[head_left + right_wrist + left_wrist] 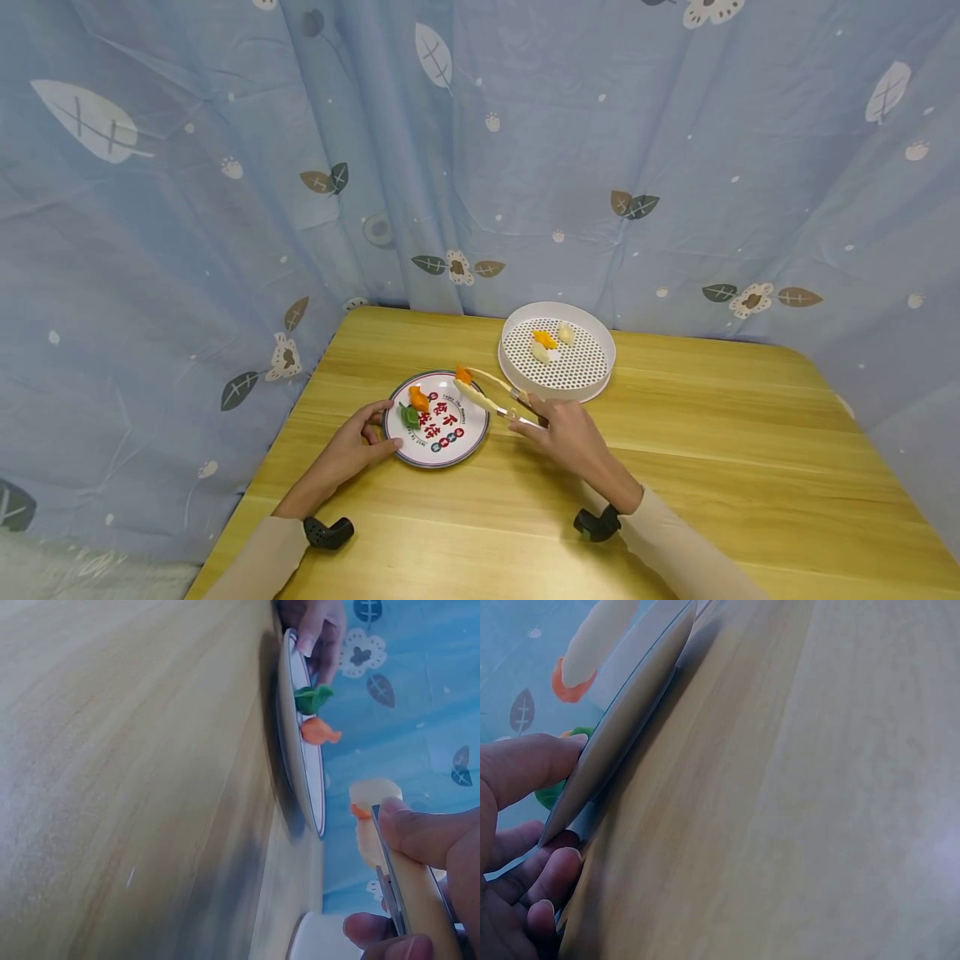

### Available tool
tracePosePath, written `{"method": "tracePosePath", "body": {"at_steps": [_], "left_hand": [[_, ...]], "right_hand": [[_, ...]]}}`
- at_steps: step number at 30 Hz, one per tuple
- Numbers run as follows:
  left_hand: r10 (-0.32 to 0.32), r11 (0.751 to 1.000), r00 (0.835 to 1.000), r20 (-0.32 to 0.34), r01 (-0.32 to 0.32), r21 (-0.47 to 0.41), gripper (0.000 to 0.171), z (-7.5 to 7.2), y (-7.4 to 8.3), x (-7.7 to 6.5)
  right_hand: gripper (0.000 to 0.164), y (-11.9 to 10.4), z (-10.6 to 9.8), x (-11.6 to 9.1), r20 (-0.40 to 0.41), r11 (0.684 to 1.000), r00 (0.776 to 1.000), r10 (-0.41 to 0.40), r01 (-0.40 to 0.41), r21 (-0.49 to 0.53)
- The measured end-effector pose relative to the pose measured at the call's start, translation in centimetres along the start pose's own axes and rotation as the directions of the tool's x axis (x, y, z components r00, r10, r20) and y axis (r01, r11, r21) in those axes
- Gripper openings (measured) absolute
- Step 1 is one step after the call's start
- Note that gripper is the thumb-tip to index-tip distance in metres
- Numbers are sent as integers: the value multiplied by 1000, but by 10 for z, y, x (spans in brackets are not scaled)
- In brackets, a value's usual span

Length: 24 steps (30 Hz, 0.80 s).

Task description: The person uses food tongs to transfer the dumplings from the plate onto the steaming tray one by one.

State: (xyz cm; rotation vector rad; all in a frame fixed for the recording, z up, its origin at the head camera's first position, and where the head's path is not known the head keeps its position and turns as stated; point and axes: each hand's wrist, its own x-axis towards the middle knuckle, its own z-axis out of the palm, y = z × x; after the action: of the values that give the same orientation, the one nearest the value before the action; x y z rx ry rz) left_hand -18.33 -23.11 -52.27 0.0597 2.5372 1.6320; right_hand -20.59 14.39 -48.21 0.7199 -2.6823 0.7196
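Observation:
My left hand [352, 450] grips the left rim of a round white plate [474, 432] with red and blue lettering. In the left wrist view the plate [626, 712] looks tilted, with fingertips under its edge. A green dumpling-shaped piece [409, 417] and an orange one [418, 399] lie on the plate's left side. Tongs [477, 397] with pale tips are held in my right hand [573, 437]. Between those tips, above the plate's upper right edge, is another orange piece [463, 375], partly hidden by the tips in the right wrist view.
A white round steamer tray [592, 375] with a perforated base stands behind the right hand. It bears a yellow-orange piece [545, 339] and two cream pieces, one [566, 334] at the right. A blue patterned curtain [525, 167] hangs along the wooden table's [712, 433] back and left sides.

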Motion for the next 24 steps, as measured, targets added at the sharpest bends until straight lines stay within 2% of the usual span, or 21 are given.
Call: {"method": "tracePosePath", "body": {"at_steps": [11, 14, 18, 24], "left_hand": [[1, 1000, 1000, -2, -1, -4, 72, 1, 0, 0], [8, 1000, 1000, -1, -8, -1, 72, 1, -1, 0], [2, 1000, 1000, -3, -2, 7, 72, 1, -2, 2], [-16, 1000, 1000, -11, 16, 11, 73, 2, -2, 1]], "right_hand": [[33, 9, -15, -3, -61, 1000, 998, 8, -8, -2], [38, 14, -21, -5, -52, 999, 998, 42, -42, -8], [55, 24, -29, -9, -37, 995, 995, 95, -95, -14], [59, 41, -40, -15, -46, 989, 989, 139, -141, -39]]}}
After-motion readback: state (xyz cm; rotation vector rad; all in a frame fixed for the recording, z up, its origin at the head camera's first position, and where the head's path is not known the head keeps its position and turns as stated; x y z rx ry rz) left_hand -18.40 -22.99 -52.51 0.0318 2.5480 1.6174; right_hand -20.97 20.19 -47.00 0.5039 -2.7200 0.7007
